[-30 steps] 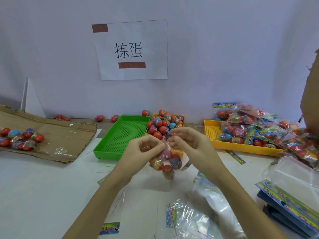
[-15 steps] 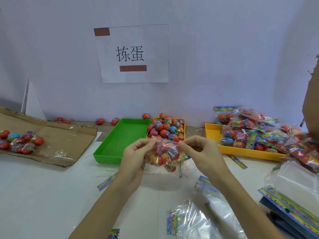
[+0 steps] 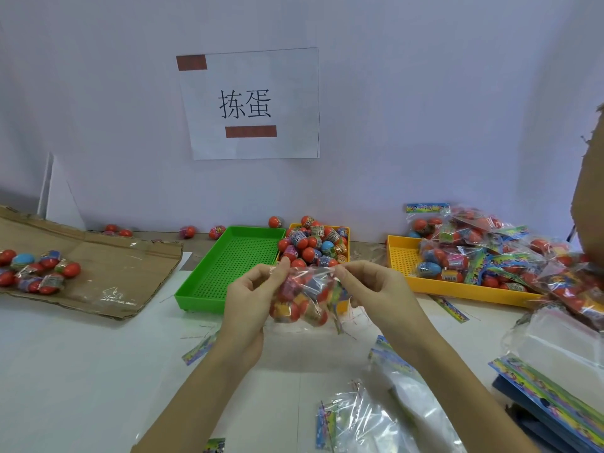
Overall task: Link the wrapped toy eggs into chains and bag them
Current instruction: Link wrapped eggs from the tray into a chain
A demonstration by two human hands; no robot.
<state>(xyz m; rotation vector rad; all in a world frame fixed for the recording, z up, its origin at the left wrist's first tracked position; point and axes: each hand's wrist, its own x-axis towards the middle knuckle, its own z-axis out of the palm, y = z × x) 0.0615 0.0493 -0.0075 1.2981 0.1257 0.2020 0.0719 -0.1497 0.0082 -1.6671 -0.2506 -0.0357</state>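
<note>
A clear plastic bag of wrapped red toy eggs [image 3: 305,297] hangs above the white table between both hands. My left hand [image 3: 250,297] pinches the bag's top left corner. My right hand [image 3: 371,291] pinches its top right corner, and the bag mouth is stretched between them. Behind the bag, a small yellow tray [image 3: 344,231] is heaped with loose wrapped eggs [image 3: 313,243]. Several linked eggs [image 3: 36,269] lie on a flattened cardboard sheet [image 3: 124,269] at the left.
An empty green tray [image 3: 228,266] stands left of centre. A yellow tray [image 3: 402,256] at the right holds filled bags [image 3: 483,253]. Empty clear bags [image 3: 369,416] lie near the front edge, with printed header cards [image 3: 549,397] at the right. Stray eggs [image 3: 188,232] sit by the wall.
Both hands moved apart and spread the bag's mouth wide. The bag of eggs rose slightly and now hangs stretched between them.
</note>
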